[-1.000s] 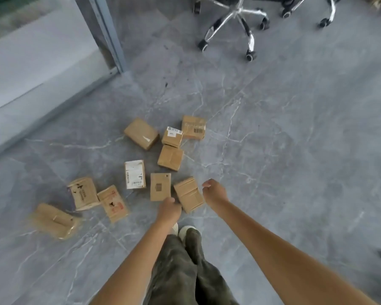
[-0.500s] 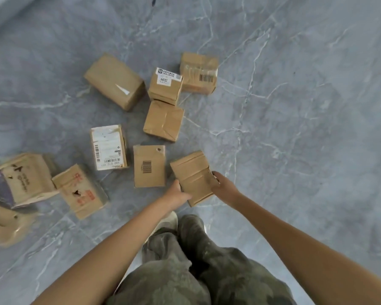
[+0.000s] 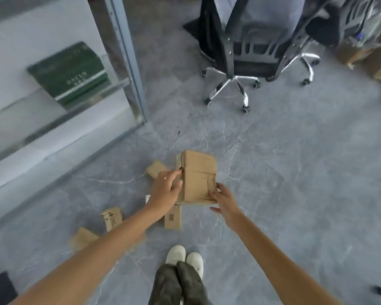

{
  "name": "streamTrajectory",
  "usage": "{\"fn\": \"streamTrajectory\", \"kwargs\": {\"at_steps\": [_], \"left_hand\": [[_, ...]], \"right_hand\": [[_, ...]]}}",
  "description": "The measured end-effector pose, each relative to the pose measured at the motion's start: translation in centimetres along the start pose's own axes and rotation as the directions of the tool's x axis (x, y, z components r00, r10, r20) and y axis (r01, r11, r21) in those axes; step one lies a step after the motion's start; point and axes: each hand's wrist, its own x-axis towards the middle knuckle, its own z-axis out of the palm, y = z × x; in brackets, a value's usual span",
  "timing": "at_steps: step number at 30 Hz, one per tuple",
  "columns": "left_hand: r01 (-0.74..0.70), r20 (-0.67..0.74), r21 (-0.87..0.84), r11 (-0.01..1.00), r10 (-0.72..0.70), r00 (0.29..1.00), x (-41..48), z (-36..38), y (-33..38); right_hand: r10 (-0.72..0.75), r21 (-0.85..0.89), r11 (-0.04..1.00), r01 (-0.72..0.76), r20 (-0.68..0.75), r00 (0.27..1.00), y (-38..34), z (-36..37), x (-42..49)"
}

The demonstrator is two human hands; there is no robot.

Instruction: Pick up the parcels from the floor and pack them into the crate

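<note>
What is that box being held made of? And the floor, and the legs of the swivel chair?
The box looks like plain brown cardboard: matte, with dull, creased faces. The floor seems to be grey stone or stone-look tile, smooth, with pale veins and straight joints. The chair legs look like polished chrome metal, judging by their bright, mirror-like glints.

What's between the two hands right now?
A brown parcel, held by the left hand on one side and the right hand on the other. Head view shows it.
</note>
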Motion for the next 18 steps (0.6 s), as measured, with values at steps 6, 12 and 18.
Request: {"fn": "streamTrajectory", "kwargs": {"at_steps": [6, 12, 18], "left_hand": [[-0.351, -0.348, -0.064, 0.934, 0.309, 0.885, -8.1, -14.8, 13.5], [-0.615, -0.635, -0.106, 0.782, 0.423, 0.647, -18.0, -21.6, 24.4], [-0.588, -0.687, -0.301, 0.751, 0.257, 0.679, -27.9, -21.3, 29.5]], "right_hand": [[-0.351, 0.036, 0.936, 0.349, 0.069, 0.934, -16.7, 2.7, -15.5], [-0.579, 0.202, 0.809, 0.552, 0.112, 0.808, -24.2, 2.7, -28.3], [-0.685, 0.309, 0.726, 0.614, 0.241, 0.688, -22.7, -0.8, -37.9]]}}
